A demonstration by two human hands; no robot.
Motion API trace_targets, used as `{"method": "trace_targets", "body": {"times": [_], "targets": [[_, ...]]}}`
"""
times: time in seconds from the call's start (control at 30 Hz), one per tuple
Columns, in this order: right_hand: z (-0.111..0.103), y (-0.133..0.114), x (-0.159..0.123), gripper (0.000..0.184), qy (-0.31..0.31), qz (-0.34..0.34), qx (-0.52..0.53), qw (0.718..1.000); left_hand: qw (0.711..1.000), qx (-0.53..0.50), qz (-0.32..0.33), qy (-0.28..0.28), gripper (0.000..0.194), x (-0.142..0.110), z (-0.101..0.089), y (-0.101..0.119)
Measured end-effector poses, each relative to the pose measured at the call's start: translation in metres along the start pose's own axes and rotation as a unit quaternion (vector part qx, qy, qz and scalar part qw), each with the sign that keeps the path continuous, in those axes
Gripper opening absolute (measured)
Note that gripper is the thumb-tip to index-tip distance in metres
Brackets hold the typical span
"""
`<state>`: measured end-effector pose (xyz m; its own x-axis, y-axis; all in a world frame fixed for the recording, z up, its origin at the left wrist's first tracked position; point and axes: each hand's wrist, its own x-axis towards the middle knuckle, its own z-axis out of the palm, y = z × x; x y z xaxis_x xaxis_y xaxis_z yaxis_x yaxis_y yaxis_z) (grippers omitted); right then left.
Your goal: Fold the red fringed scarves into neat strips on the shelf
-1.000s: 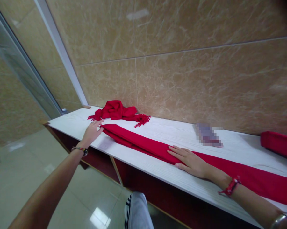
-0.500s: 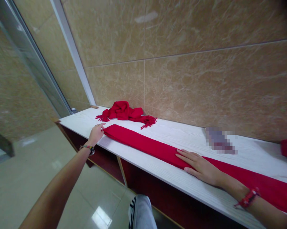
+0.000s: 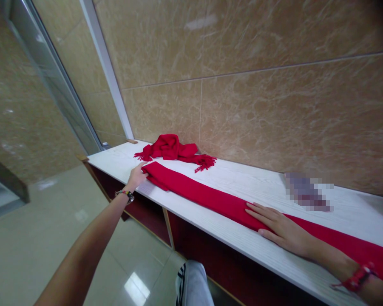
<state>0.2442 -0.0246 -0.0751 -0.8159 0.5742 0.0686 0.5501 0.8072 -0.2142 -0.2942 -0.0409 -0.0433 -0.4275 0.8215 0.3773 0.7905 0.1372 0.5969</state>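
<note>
A long red scarf [image 3: 204, 197], folded lengthwise into a narrow strip, lies along the white cabinet top [image 3: 114, 168]. At its far left end my left hand [image 3: 137, 176] is closed, pinching the corner of the cloth between thumb and fingers. Near this end a lower layer sticks out a little below the front edge. My right hand [image 3: 279, 227] rests flat on the strip farther right, fingers stretched out and together. Beyond my right forearm the scarf runs out of view.
A crumpled red scarf with fringed ends [image 3: 175, 148] lies at the back left, by the tiled wall [image 3: 274, 119]. A blurred flat object [image 3: 306, 191] is at the back right. Shelf compartments [image 3: 210, 263] open below the top, and my knee [image 3: 194, 282] is close to them.
My left hand has shifted the scarf's left end slightly, and an under layer now shows along its front edge. My right hand stays flat on the cloth. The view has turned slightly left.
</note>
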Motion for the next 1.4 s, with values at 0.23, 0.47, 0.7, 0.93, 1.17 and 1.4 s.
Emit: {"method": "trace_targets", "body": {"times": [0.23, 0.47, 0.7, 0.93, 1.17, 1.4], "targets": [[0.000, 0.012, -0.027, 0.055, -0.016, 0.011, 0.001, 1.000, 0.952, 0.278, 0.110, -0.056, 0.054, -0.023, -0.021, -0.026], [-0.002, 0.018, -0.028, 0.054, -0.015, 0.009, 0.002, 1.000, 0.935, 0.296, 0.146, -0.131, 0.064, -0.022, -0.015, -0.020], [-0.009, -0.057, 0.044, 0.051, 0.029, -0.067, -0.015, 0.997, 0.887, 0.277, 0.309, -0.202, 0.056, -0.027, -0.021, 0.002], [0.003, -0.114, 0.110, 0.037, 0.057, -0.080, -0.072, 0.993, 0.875, 0.313, 0.318, -0.191, 0.051, -0.033, -0.015, 0.012], [0.016, -0.103, 0.108, 0.033, 0.108, -0.134, -0.193, 0.966, 0.785, 0.351, 0.482, -0.170, 0.035, -0.054, -0.003, 0.035], [0.016, -0.091, 0.102, 0.038, 0.194, -0.183, -0.225, 0.937, 0.769, 0.383, 0.508, -0.060, 0.021, -0.047, 0.005, 0.038]]}}
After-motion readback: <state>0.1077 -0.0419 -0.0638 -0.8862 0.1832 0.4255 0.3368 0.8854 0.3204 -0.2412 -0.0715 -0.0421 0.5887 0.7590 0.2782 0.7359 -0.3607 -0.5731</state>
